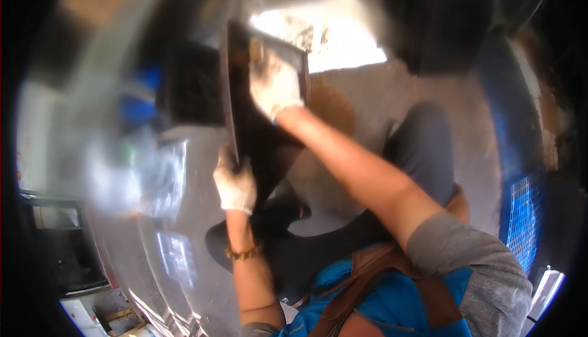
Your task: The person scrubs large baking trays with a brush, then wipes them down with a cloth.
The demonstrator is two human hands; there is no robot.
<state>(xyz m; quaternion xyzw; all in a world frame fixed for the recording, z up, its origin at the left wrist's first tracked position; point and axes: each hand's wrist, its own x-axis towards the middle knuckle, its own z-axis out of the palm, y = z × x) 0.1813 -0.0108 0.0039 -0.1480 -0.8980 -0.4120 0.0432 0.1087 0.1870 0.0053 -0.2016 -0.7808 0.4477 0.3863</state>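
A dark brown metal piece (263,123) with a raised edge stands tilted in front of my body. My left hand (236,183), in a white glove, is closed round the lower end of its left edge. Higher up, my right hand (275,86), also gloved, lies over the piece's upper part, its fingers wrapped round a small tan object (256,49). That object is blurred, and I cannot make out what it is. Both forearms are bare, with a beaded bracelet on the left wrist.
My bent legs in dark trousers (422,147) rest on the grey floor (392,92). Clear plastic-wrapped material (135,172) is at the left. A blue mesh crate (523,220) stands at the right. Large dark shapes are blurred at the upper right.
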